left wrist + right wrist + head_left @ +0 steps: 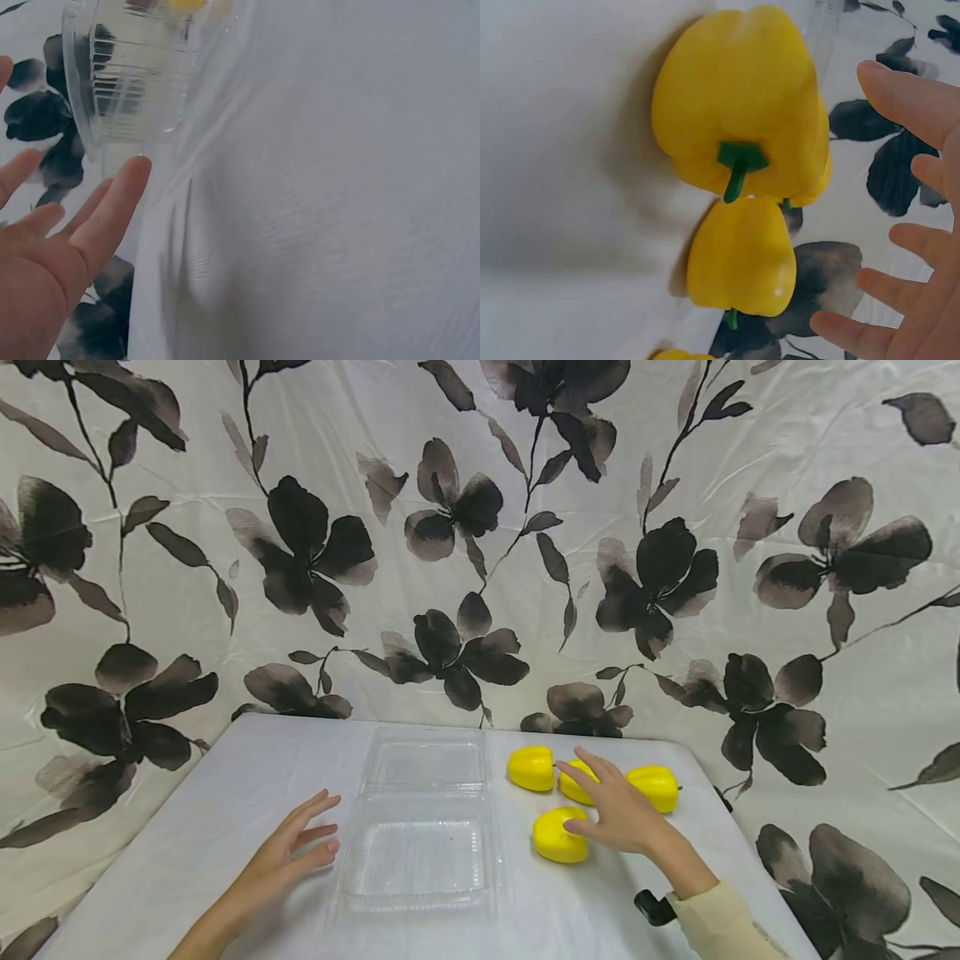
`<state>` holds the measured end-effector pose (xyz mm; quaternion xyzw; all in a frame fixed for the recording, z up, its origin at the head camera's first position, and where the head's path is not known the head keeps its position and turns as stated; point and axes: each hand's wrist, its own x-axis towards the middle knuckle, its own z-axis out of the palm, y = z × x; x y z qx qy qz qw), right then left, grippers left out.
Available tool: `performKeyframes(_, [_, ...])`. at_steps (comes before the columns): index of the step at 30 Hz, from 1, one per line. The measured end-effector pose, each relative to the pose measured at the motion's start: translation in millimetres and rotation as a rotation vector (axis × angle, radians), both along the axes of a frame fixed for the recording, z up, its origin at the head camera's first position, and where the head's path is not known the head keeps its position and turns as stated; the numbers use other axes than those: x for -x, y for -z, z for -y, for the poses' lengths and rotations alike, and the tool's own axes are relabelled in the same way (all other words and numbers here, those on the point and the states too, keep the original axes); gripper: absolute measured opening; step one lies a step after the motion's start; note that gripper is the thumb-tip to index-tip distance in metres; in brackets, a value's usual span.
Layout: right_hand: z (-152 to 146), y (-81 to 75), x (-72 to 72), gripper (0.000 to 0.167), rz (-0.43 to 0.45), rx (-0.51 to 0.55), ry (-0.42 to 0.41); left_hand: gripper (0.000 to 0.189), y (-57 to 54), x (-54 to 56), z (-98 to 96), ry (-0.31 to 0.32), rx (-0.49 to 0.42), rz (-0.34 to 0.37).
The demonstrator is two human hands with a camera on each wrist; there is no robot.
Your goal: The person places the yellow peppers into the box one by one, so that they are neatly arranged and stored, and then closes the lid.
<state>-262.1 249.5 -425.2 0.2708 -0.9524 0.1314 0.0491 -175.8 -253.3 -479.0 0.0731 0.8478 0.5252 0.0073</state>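
Observation:
Several yellow bell peppers stand on the right half of the table: one nearest the front (558, 839), one at the back left (531, 768), one partly hidden behind my fingers (574, 783) and one at the back right (654, 788). My right hand (626, 814) hovers over them, fingers spread and holding nothing; the right wrist view shows a gap between it and the big green-stemmed pepper (735, 90). Left of the peppers lies an open clear plastic clamshell container (420, 864), its lid (427, 767) folded back. Beside its left edge, my left hand (285, 852) holds nothing, fingers extended.
A white cloth (262, 760) covers the table, whose back edge meets a flower-patterned fabric backdrop (562, 568). A small black object (655, 908) shows next to the right sleeve (723, 922).

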Motion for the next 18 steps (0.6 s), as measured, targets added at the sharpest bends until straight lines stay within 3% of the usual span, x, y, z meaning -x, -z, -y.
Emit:
performKeyframes(11, [7,3.3,6.7,0.084,0.186,0.039,0.003,0.068,8.8,3.6,-2.5,0.012,-0.093,0.08])
performKeyframes(18, [11,7.6,10.8,0.081,0.272,0.065,-0.004,0.063,13.2,6.6,-0.6,0.053,-0.121,0.071])
